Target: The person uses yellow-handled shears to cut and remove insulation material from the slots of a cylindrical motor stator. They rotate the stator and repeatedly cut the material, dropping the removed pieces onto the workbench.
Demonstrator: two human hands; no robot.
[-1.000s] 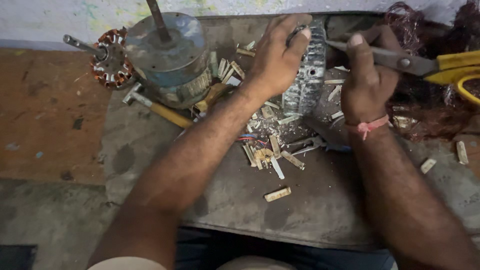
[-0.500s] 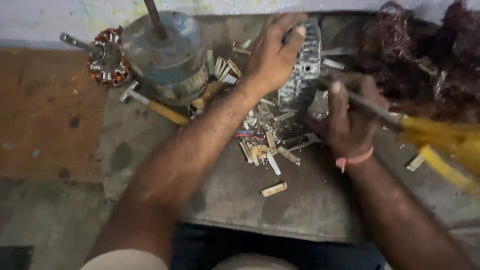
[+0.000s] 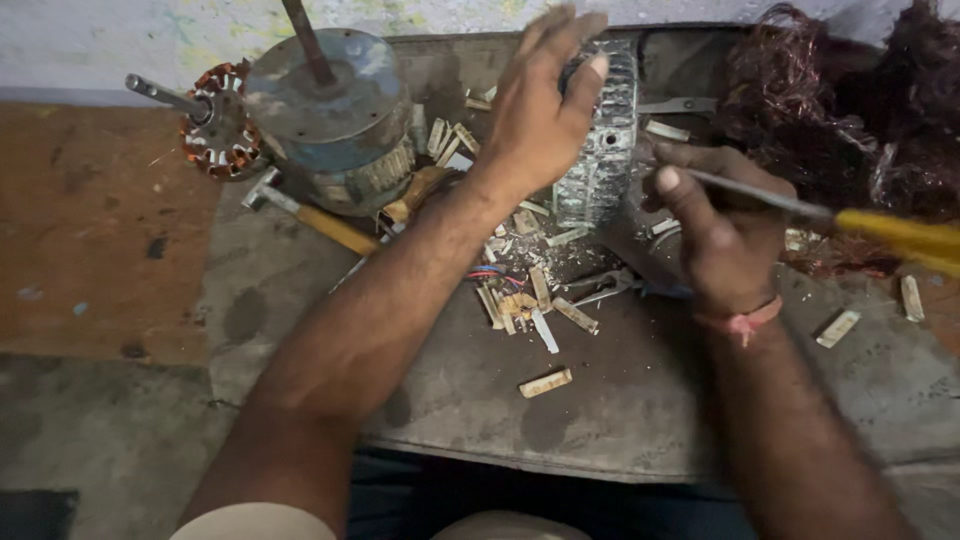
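Since the earlier frames the left hand point(image 3: 535, 110) has loosened off the stator core point(image 3: 600, 140) — a second ago it was wrapped over the top, now the fingers are spread wide and lifted, only the palm and thumb side near the core's upper left edge; contact cannot be told for sure. The right hand point(image 3: 715, 225) has dropped lower and back from the core, and the yellow-handled tool point(image 3: 850, 222) now points left with its thin metal shaft toward the core's right side.

Right hand is closed around the tool's shaft, thumb on top, yellow handle sticking out to the right — blurred. Left hand holds nothing.

The stator core stands on edge at the back middle of the grey slab point(image 3: 640, 410), between both hands. Left of it sit a round motor housing point(image 3: 325, 110) with a shaft and a small copper-wound rotor point(image 3: 215, 130); a wooden-handled hammer point(image 3: 320, 220) lies below. Pale insulation strips point(image 3: 545, 382) litter the slab. Tangled copper wire point(image 3: 830, 110) piles at right rear.
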